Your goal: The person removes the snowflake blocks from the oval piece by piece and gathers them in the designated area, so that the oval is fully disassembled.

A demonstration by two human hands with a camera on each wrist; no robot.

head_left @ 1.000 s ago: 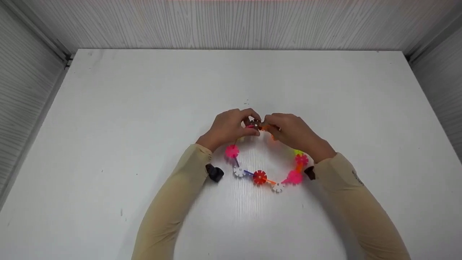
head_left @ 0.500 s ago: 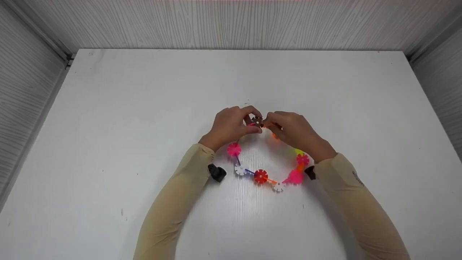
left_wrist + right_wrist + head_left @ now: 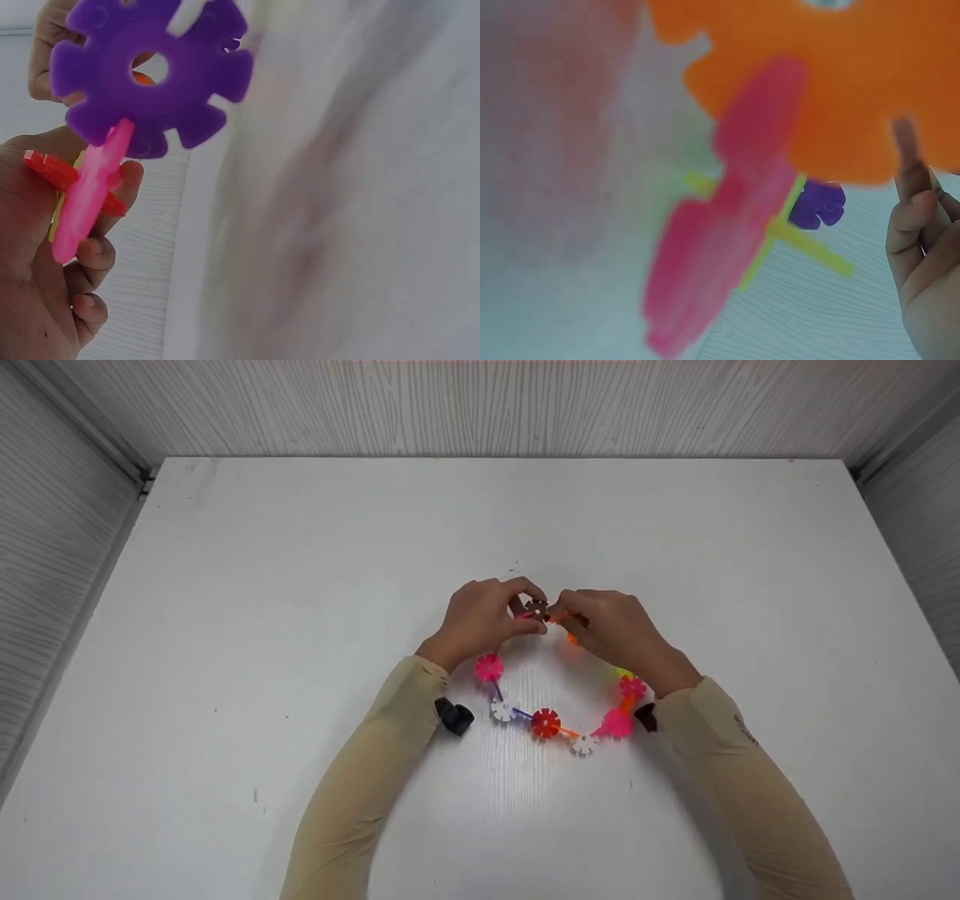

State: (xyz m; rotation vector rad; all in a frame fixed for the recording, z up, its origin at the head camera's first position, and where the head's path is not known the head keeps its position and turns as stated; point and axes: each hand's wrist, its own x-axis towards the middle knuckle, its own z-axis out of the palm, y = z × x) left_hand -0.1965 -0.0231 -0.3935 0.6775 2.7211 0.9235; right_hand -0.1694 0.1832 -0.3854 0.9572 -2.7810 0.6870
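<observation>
Interlocking notched plastic discs form a loop between the two hands. At its far side my left hand (image 3: 484,615) pinches a dark brown notched disc (image 3: 536,608) between thumb and forefinger. Right beside it my right hand (image 3: 611,626) pinches an orange notched disc (image 3: 559,619), largely hidden by the fingers. The near side of the loop shows a red disc (image 3: 546,724), a white disc (image 3: 583,745) and a pink disc (image 3: 490,667). A purple disc (image 3: 150,75) fills the foreground of the left wrist view; a large orange disc (image 3: 840,97) crosses the right wrist view.
The loop lies over a white table (image 3: 300,585), with a wood-grain panel (image 3: 480,409) along the far edge. A black wrist device (image 3: 454,716) sticks out from the left sleeve (image 3: 367,765).
Both hands and the far side of the loop have shifted slightly away. The left hand has also eased right, and the brown disc's face shows more fully. Both grips stay the same.
</observation>
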